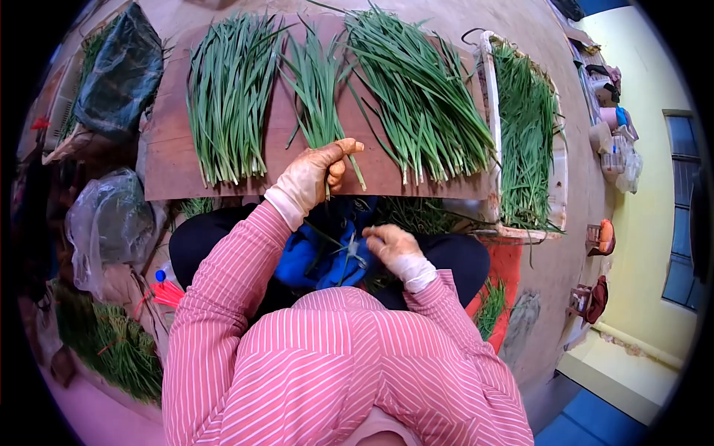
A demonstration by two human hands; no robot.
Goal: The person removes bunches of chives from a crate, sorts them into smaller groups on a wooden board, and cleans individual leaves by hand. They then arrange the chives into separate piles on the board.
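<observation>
Head view: left hand [320, 175] outstretched, clamped on chive bunch [316, 82]; right hand [392, 245] curled over blue cloth [303, 259], grasp unclear

Green chives [316, 89], pink-striped sleeves [223, 275], brown board [167, 160]

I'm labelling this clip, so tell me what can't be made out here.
Head view: whatever the right hand pinches is too small to see and is covered by its fingers.
Head view: part of the bunch stems is wrapped inside the left hand.
Head view: the contents of the dark bag are covered by its plastic.
</observation>
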